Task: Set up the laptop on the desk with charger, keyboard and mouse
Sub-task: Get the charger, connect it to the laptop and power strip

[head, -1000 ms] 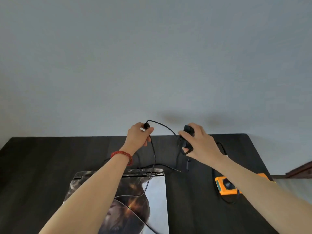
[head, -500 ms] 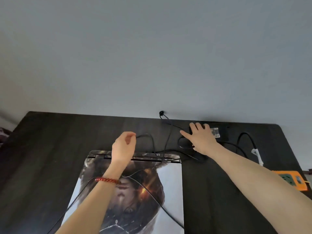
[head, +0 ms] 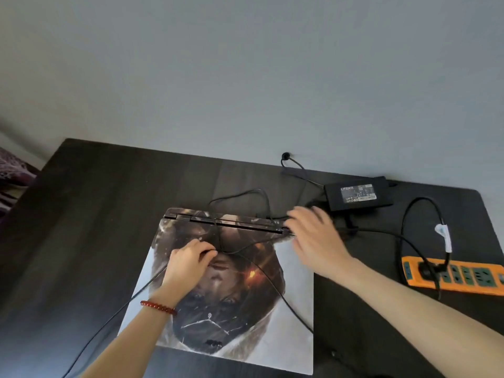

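Note:
A closed laptop (head: 291, 290) with a printed picture on its lid lies on the dark desk (head: 103, 227). My left hand (head: 188, 264) rests on the lid and pinches a thin black cable (head: 240, 248) that loops over the lid. My right hand (head: 316, 238), blurred, hovers with spread fingers at the laptop's back right corner. The black charger brick (head: 358, 193) lies flat at the desk's back edge, beyond my right hand. No keyboard or mouse is in view.
An orange power strip (head: 463, 276) sits at the right edge with a black plug (head: 428, 270) in it; its thick cord (head: 409, 214) curves back to the brick. A grey wall stands right behind the desk. Patterned fabric (head: 11, 170) shows at far left.
The camera tilted down. My right hand let go of the charger brick, now lying on the desk, and moved toward the laptop's back corner. My left hand drew the cable down onto the lid.

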Tool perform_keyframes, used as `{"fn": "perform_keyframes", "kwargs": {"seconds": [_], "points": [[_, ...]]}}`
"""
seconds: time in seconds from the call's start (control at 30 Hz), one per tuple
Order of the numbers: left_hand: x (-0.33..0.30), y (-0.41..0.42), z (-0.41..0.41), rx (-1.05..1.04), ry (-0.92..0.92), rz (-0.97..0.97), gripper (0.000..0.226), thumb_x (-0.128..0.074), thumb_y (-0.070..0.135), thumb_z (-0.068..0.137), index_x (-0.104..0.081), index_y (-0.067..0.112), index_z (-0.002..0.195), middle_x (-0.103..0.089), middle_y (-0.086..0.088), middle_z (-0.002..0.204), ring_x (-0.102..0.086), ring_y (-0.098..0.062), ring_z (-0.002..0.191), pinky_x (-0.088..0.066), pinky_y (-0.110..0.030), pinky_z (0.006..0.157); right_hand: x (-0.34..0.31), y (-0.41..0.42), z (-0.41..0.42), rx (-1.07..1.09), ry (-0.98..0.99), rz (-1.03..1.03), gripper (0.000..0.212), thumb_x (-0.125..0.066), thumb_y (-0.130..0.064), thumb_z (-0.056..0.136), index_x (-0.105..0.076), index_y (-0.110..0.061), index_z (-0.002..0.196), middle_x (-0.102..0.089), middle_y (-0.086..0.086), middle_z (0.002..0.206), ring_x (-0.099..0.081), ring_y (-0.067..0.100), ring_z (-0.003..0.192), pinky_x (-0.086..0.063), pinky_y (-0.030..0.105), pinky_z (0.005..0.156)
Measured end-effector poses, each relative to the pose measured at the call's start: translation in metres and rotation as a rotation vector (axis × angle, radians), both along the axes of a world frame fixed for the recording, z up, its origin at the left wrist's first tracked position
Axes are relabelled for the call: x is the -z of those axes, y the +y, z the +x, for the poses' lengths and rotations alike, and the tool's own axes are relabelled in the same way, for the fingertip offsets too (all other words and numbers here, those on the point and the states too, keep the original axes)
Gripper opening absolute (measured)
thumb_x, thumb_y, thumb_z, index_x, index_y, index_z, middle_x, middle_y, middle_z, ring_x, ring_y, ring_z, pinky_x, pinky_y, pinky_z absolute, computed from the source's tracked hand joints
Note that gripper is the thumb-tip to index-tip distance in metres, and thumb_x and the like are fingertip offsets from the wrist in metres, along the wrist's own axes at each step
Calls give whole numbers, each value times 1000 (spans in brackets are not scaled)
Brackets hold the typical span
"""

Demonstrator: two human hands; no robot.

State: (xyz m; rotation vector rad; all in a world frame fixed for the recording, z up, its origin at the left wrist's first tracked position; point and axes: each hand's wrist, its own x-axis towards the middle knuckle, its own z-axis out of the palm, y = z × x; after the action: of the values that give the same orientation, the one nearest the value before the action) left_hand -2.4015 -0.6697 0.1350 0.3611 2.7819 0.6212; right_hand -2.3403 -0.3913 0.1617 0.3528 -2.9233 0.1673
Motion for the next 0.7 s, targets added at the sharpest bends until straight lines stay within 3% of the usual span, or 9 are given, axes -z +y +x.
{"fn": "perform_keyframes", "kwargs": {"seconds": [0.13, 0.2, 0.27, 0.33, 0.43, 0.5, 0.57, 0.63, 0.7], "points": [[-12, 6, -15, -207, 66, 167, 14, -56, 22, 90, -67, 14, 92, -71, -8, 94, -63, -31, 89, -45, -34, 75, 7, -43, -4, -137, -384, 73, 50, -46, -29, 93, -34, -13, 140, -55, 7, 131, -40, 25, 132, -9, 56, 116], [-21, 3, -30, -421, 52, 310, 15, -52, 21, 91, -65, 13, 93, -68, -12, 92, -61, -32, 88, -45, -35, 75, 6, -39, -8, -107, -443, 133, 38, -39, -19, 96, -43, -15, 133, -58, 8, 118, -49, 28, 119, -20, 46, 113], [-31, -2, -46, -663, 2, 551, 16, -45, 18, 93, -60, 13, 93, -62, -14, 85, -57, -31, 80, -47, -39, 72, 5, -22, -10, -77, -432, 187, 37, -40, -8, 91, -50, -17, 126, -57, 7, 113, -53, 28, 111, -36, 39, 94], [-41, -13, -59, -920, -1, 806, 16, -38, 16, 94, -53, 14, 90, -52, -6, 73, -49, -24, 65, -43, -32, 59, 0, 1, -11, -25, -415, 218, 41, -41, -5, 88, -53, -20, 125, -59, 4, 110, -56, 27, 105, -39, 34, 80], [-50, -36, -67, -1186, 31, 1003, 15, -31, 17, 95, -46, 14, 95, -43, 1, 68, -37, -11, 51, -35, -23, 47, -16, 36, -12, 90, -371, 224, 36, -43, -12, 92, -52, -22, 126, -65, 1, 101, -60, 23, 92, -36, 30, 67], [-50, -49, -65, -1203, 33, 992, 16, -31, 19, 97, -46, 14, 99, -43, 0, 69, -38, -10, 53, -35, -22, 49, -22, 49, -14, 184, -397, 257, 27, -44, -18, 94, -54, -22, 119, -67, -1, 98, -61, 21, 90, -31, 29, 67], [-43, -55, -59, -1142, 1, 886, 22, -33, 20, 98, -49, 9, 108, -51, -5, 78, -47, -13, 60, -43, -26, 55, -24, 55, -17, 268, -450, 345, 14, -44, -17, 93, -57, -19, 89, -68, -2, 94, -62, 20, 89, -28, 28, 70], [-33, -58, -51, -1064, -36, 683, 30, -34, 19, 98, -49, 8, 121, -59, -16, 105, -60, -28, 87, -52, -40, 79, -25, 54, -19, 369, -496, 396, 25, -45, -14, 91, -42, -18, 66, -67, -1, 85, -63, 20, 86, -28, 28, 69], [-25, -57, -41, -1007, -95, 443, 40, -34, 20, 97, -38, 10, 135, -46, -18, 133, -48, -39, 117, -39, -50, 101, -24, 50, -21, 474, -514, 380, 20, -46, -13, 89, -47, -18, 70, -62, -1, 78, -63, 22, 85, -30, 27, 65]]}}
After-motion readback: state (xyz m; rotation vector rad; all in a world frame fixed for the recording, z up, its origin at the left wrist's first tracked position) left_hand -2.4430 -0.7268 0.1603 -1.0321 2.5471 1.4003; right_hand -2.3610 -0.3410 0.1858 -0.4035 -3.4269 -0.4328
